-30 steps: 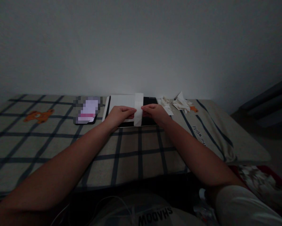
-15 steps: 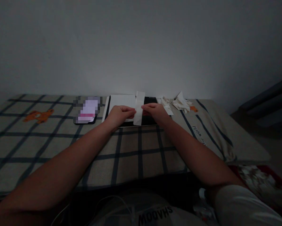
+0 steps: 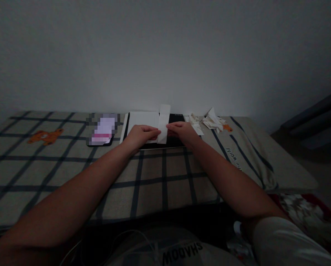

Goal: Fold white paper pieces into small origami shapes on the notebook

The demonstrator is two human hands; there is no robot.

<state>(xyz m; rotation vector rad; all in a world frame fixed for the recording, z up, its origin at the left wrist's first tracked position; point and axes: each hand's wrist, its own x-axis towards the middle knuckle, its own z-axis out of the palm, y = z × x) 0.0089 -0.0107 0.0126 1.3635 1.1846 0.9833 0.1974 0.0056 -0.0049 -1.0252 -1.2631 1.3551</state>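
Observation:
A narrow white paper strip (image 3: 164, 116) stands lengthwise between my two hands, above a black and white board or folder (image 3: 179, 142). My left hand (image 3: 142, 136) pinches the strip's left edge between thumb and fingers. At the right edge, my right hand (image 3: 183, 130) pinches it in the same way. White paper sheets (image 3: 143, 120) lie on the left part of the board, partly behind my left hand. Crumpled paper scraps (image 3: 193, 122) rest at its right end, just beyond my right hand.
To the left lies a phone (image 3: 104, 129) with a lit, blurred screen. A folded paper heap (image 3: 213, 120) sits at the right. Everything rests on a checked cloth (image 3: 165, 195) against a grey wall (image 3: 165, 55). A clear plastic bottle (image 3: 238, 244) is below, near my right arm.
The paper strip has shifted slightly up, away from me, between my fingers. My left hand has moved a little to the right; my right hand stays nearly still.

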